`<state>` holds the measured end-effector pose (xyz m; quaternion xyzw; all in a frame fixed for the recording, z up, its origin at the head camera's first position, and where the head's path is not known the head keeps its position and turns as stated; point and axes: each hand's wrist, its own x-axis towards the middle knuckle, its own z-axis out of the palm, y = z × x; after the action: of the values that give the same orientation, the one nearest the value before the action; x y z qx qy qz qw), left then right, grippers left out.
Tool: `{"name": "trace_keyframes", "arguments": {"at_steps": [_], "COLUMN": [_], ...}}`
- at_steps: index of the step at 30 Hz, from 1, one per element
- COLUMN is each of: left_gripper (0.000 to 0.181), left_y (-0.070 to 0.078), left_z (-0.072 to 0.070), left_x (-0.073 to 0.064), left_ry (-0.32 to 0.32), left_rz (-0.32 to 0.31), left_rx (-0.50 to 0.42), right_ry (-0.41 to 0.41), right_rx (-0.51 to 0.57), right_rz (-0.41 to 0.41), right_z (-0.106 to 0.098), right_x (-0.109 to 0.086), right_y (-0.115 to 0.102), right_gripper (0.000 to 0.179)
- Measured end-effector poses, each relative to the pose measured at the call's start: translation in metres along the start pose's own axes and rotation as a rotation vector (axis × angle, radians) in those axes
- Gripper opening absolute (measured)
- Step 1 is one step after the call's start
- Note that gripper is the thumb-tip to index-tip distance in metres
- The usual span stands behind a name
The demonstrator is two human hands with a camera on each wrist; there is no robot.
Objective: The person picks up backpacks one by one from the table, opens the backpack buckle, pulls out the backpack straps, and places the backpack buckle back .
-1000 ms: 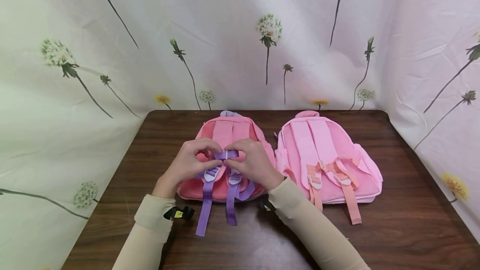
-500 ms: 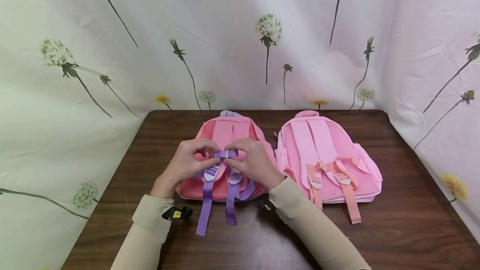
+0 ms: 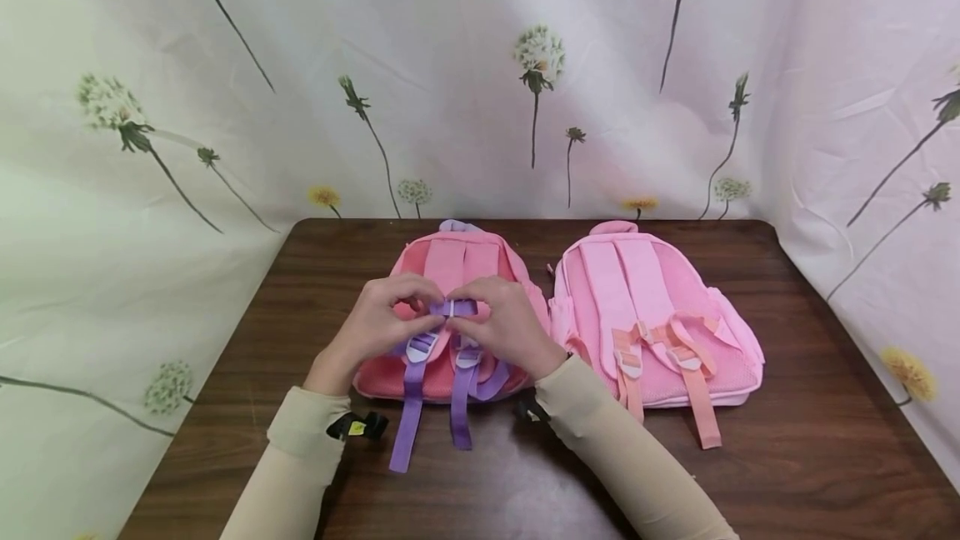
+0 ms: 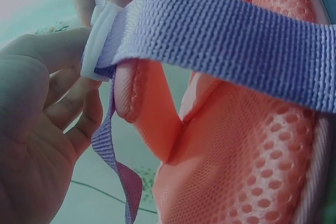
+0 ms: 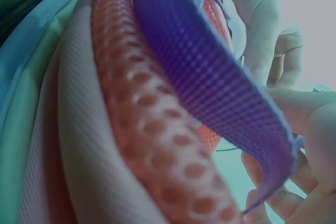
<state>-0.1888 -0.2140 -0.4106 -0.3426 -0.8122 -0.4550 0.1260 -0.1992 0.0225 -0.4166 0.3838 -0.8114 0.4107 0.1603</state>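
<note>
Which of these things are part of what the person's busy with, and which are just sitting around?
In use:
purple strap with its white clip, pinched by the left grip and right grip
coral backpack, which that strap appears to belong to

Just around, apparently:
pale pink backpack with orange straps, untouched
dark table underneath
flowered curtain behind

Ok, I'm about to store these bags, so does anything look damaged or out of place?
Nothing stands out. The coral bag and the pink bag lie side by side on the table, with no visible tear; the purple strap is held by the left hand and right hand.
</note>
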Motion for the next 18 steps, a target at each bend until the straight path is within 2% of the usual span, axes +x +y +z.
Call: {"name": "trace_keyframes", "arguments": {"at_steps": [10,18], "left_gripper": [0.030,0.029], "left_y": [0.0042,0.0052], "left_z": [-0.0041,-0.0065], "left_x": [-0.0033,-0.0046], "left_ry": [0.014,0.012], "left_rz": [-0.055,-0.051], "left_rx": [0.010,0.000], "right_ry": [-0.003,-0.011], "right_rx": [0.005,0.008], "right_rz": [0.024,0.033], "right_z": [-0.0009,-0.0016], "right_x": [-0.0006,0.0001], "right_y": [0.0006,-0.0004], "right_gripper": [0.031,0.031]}}
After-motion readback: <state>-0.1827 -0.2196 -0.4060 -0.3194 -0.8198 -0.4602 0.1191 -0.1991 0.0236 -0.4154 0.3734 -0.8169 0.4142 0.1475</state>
